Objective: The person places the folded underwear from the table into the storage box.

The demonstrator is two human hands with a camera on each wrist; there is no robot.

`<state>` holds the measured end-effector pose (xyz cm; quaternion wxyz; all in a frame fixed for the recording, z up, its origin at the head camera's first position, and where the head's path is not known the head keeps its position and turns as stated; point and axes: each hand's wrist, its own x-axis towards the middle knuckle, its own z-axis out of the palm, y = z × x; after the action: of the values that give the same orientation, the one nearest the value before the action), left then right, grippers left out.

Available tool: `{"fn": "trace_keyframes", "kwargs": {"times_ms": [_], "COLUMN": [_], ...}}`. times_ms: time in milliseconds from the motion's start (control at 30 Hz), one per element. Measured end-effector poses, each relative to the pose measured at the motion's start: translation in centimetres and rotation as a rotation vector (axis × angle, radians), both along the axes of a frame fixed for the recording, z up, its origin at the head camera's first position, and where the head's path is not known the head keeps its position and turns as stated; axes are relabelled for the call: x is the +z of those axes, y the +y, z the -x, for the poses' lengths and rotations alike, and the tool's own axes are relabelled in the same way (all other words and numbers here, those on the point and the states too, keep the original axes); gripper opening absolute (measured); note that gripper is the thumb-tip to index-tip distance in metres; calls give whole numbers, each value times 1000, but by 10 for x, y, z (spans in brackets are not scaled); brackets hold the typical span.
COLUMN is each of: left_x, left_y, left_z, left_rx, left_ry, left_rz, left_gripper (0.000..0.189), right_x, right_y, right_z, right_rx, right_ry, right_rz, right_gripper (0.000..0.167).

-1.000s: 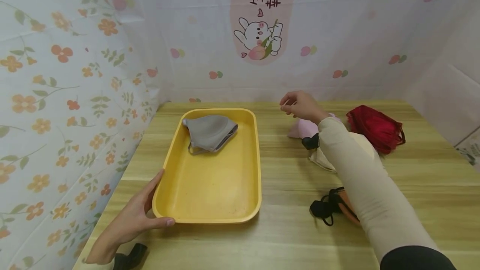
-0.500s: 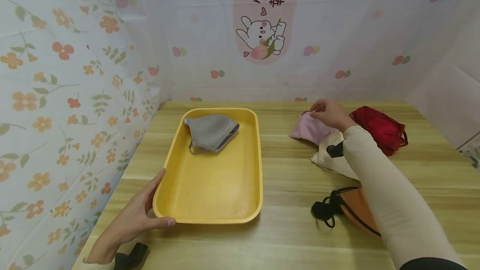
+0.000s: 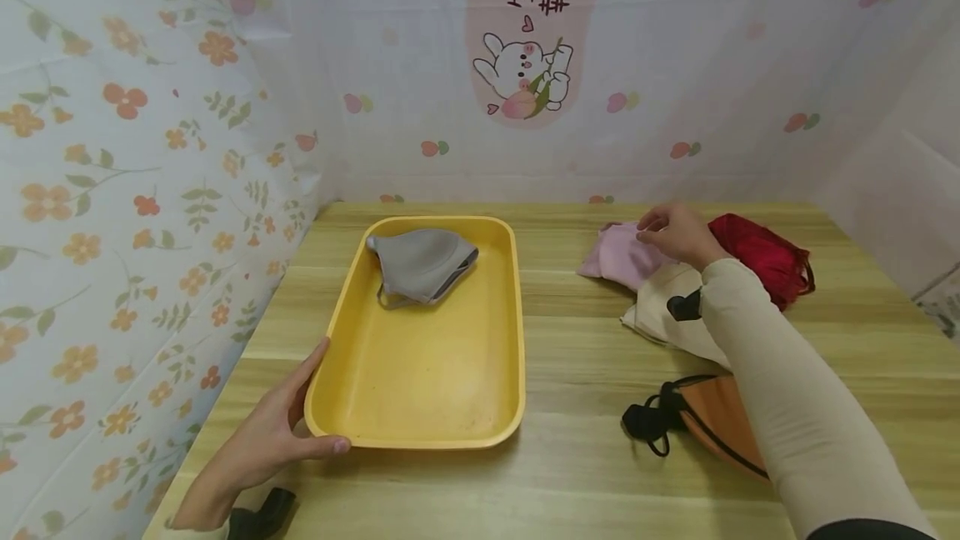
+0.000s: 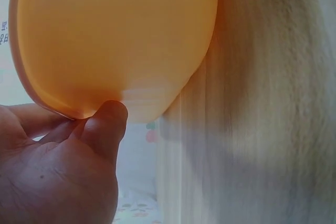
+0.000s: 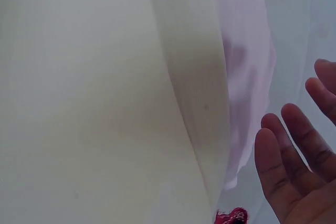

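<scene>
My left hand point(image 3: 266, 432) grips the near left corner of a yellow plastic tray point(image 3: 431, 377); the left wrist view shows the thumb point(image 4: 107, 129) pressed against the rim. Inside the tray, toward the back, lies a grey cup-shaped garment point(image 3: 420, 261) with a thin strap, like a folded bra. My right hand point(image 3: 681, 236) hovers beside a similar pink garment point(image 3: 618, 257), holding nothing; its fingers point(image 5: 273, 166) are spread and slightly bent in the right wrist view. A cream garment point(image 3: 660, 307), smooth and rounded, lies under the right wrist, partly overlapping the pink one.
A red lace-edged garment point(image 3: 761, 257) lies at the back right. Nearer sits an orange garment point(image 3: 720, 415) with black trim and cords, partly hidden by my right sleeve. A printed cloth wall point(image 3: 375, 140) stands behind the wooden table point(image 3: 570, 407).
My right hand moved right from the table's back middle to the pink garment, briefly touched its top, then drew slightly right. The left hand and tray stayed put.
</scene>
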<state>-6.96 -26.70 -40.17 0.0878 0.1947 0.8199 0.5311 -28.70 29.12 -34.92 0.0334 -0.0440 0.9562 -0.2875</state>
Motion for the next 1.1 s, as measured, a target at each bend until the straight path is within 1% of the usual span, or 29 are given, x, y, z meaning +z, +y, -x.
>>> {"fn": "trace_keyframes", "kwargs": {"times_ms": [200,433,600,700,800,867,933,1100], "left_x": [1,0,0,0,1,1,1,1], "left_y": [0,0,0,0,0,0,0,0], "left_z": [2,4,4,4,3,3,2,0], "left_rx": [1,-3,0,2,0,0,-1,2], "left_ry": [14,3,-8,-9,-6,-5,-7,-12], "left_rz": [44,35,32,34,37,39,40,40], "left_gripper": [114,114,114,114,114,114,114,114], "right_x": [-1,-4,-10,-10,-10,-9,-10,-17], "right_y": [6,10,14,15,15,14,13,10], "right_z": [-2,-3,-4,-5,-6,-6,-5,0], "right_rx": [-41,-68,-81,-87,-79,-71,-63,-56], "right_ry": [-39,-133,-177,-213,-262,-278,-279,-243], "right_rz": [-44,-112,-137,-125,-58,-26,-13,-52], "right_gripper": [34,39,42,43,47,48,48,47]}}
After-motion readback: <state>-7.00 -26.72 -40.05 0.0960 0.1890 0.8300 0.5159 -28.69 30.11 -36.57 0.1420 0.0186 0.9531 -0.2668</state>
